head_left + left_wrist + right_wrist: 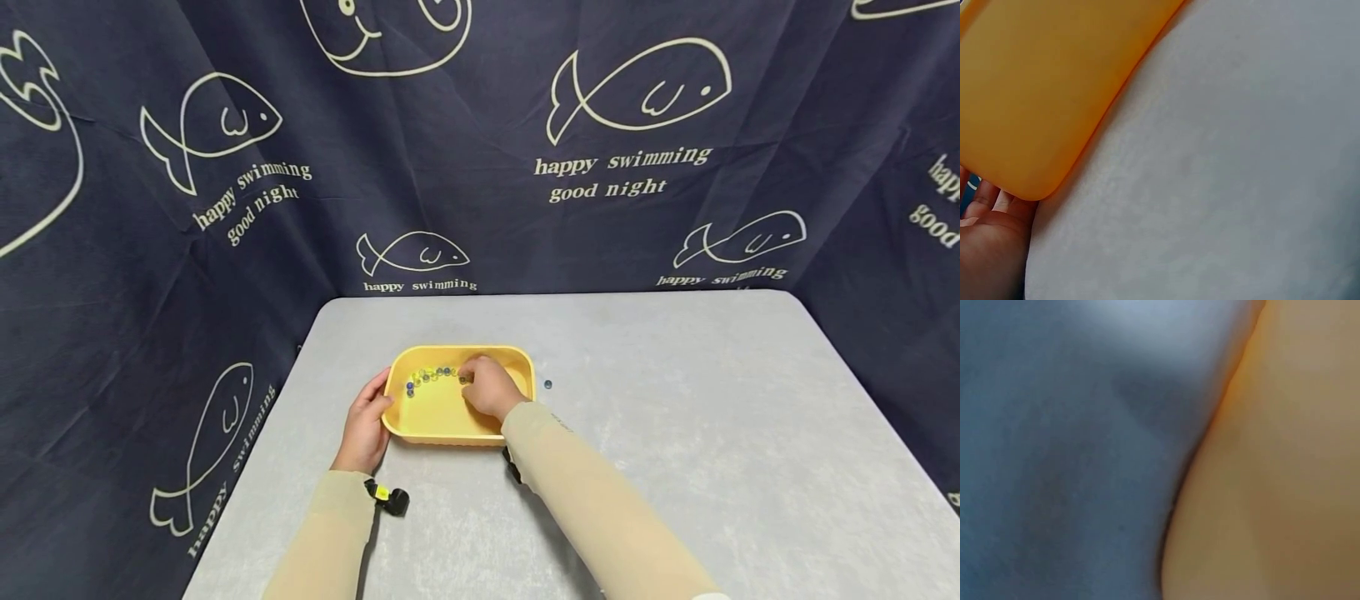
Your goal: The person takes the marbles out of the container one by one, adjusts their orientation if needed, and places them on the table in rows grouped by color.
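A yellow basin [442, 414] with rounded corners lies on the table, its wall close up in both wrist views. My left hand [365, 425] grips its left side, thumb at the rim and fingers along the outer wall. Inside, several small glass marbles [426, 377], blue and yellowish, form a curved row along the far left part of the floor. Into the basin reaches my right hand [491, 388], its fingers bent down over the right end of that row. Marbles show beside its fingertips; whether it pinches one is too small to tell.
One dark marble [548, 384] lies on the grey table [675, 433] just right of the basin. A dark blue curtain [510, 225] with fish drawings hangs behind the table and along its sides. Black straps with small devices [388, 497] sit at the wrists.
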`<act>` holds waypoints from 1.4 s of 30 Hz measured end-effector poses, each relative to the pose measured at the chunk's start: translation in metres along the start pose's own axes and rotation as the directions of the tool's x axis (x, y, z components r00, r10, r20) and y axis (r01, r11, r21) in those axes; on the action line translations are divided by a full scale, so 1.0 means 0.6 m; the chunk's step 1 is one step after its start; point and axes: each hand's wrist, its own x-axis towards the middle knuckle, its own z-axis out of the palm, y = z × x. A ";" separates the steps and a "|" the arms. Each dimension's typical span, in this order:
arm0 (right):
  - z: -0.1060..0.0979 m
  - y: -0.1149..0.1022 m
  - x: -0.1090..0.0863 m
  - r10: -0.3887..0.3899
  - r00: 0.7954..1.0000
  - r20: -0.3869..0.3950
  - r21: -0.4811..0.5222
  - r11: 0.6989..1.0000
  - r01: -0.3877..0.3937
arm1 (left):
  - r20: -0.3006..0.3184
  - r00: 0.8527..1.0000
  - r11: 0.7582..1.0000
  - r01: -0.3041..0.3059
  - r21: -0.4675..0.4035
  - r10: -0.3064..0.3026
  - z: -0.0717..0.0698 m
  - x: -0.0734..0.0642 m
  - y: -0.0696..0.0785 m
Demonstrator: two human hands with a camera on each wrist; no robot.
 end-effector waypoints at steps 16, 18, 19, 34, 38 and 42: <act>-0.007 -0.007 -0.007 -0.037 0.999 -0.011 -0.012 0.999 0.037 | 0.004 1.000 1.000 0.008 0.014 -0.008 0.000 0.000 0.000; -0.009 -0.009 -0.008 -0.060 0.998 -0.017 0.019 0.998 0.060 | 0.005 1.000 1.000 0.010 0.014 -0.011 -0.002 -0.002 0.000; -0.012 -0.011 -0.010 -0.070 0.997 -0.020 0.034 0.997 0.070 | 0.005 1.000 1.000 0.013 0.017 -0.013 -0.003 -0.002 0.000; -0.058 -0.012 -0.062 -0.116 0.990 -0.082 0.148 0.981 0.127 | -0.005 1.000 0.999 0.008 0.031 -0.008 -0.001 -0.004 0.003; -0.076 0.002 -0.085 -0.113 0.985 -0.133 0.189 0.972 0.137 | -0.003 1.000 1.000 0.005 0.026 -0.005 0.002 -0.004 0.001; -0.095 0.014 -0.107 -0.093 0.983 -0.160 0.240 0.962 0.130 | -0.005 1.000 1.000 0.005 0.029 -0.004 0.001 -0.003 0.000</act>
